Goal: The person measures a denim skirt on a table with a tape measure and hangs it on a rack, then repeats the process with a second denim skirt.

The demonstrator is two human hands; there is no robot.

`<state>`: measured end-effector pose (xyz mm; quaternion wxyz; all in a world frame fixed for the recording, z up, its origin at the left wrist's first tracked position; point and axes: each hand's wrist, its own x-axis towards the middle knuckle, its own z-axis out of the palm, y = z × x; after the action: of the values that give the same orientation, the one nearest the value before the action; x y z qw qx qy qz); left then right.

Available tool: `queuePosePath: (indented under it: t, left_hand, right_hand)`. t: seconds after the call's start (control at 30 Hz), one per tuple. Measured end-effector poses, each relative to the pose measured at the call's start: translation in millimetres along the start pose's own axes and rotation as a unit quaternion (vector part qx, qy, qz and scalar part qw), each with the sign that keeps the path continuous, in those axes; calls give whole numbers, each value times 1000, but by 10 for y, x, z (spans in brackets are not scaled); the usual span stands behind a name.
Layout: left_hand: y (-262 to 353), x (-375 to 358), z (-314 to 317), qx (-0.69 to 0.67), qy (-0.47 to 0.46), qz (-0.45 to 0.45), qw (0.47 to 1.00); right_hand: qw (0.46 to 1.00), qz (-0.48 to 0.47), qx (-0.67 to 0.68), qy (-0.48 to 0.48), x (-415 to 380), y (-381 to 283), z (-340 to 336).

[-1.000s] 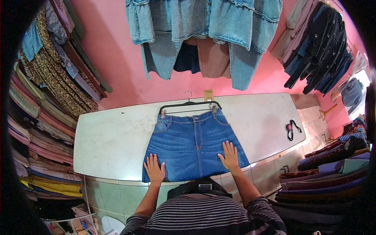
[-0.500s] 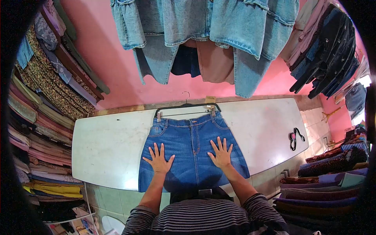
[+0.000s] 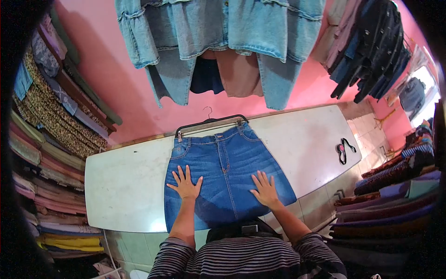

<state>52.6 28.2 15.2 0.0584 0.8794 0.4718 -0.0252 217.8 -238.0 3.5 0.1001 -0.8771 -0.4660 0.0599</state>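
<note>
1. I see my left hand (image 3: pixel 185 184) and right hand (image 3: pixel 265 189) spread flat, fingers splayed, on the denim skirt (image 3: pixel 226 167).
2. The skirt lies on the white table (image 3: pixel 125 181), clipped to a black hanger (image 3: pixel 211 124).

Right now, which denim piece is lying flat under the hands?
The dark blue denim skirt, clipped to a black hanger on the white table. Left hand and right hand press flat on it. The pale denim garments hang above.
</note>
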Motion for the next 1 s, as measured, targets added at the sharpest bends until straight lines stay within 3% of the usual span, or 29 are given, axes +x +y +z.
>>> queuePosePath:
  t: [0.03,0.1,0.27,0.33,0.37,0.47,0.6,0.67,0.73,0.8,0.83,0.87,1.0]
  left_hand:
    - [0,-6,-1,-2,-3,-4,1000]
    - [6,-13,9,-4,-6,4,1000]
    - [-40,-25,61,-1,17,14,1000]
    - [-50,-54,26,-20,16,26,999]
    - [-94,-53,43,-52,20,38,998]
    - [-206,-89,259,-126,69,73,987]
    - [-65,-747,436,-112,117,51,985]
    - [211,-1372,276,-112,53,30,992]
    - [207,-1545,389,-79,19,14,997]
    - [288,-1570,372,-43,-18,-8,999]
    - [304,-1565,337,-35,-20,-11,999]
    - [325,-1551,316,-27,-21,-17,999]
    - [355,-1541,329,2,-22,-30,999]
  right_hand:
    - [1000,10,-1,5,-191,109,22]
    - [989,126,7,71,-544,314,33]
    - [972,209,-12,109,-985,352,-51]
    - [988,128,-8,90,-1067,303,-50]
    - [991,129,-28,24,-1100,323,96]
    - [988,135,-19,74,-1135,323,192]
    - [990,110,-10,86,-1143,396,61]
    - [997,32,20,66,-1146,594,-14]
    - [994,-2,12,106,-1108,783,-64]
    - [981,-72,159,86,-1031,1043,-92]
    - [969,-95,177,143,-991,1199,-117]
    - [969,-100,179,139,-968,1394,-113]
    - [943,95,169,272,-855,2392,-255]
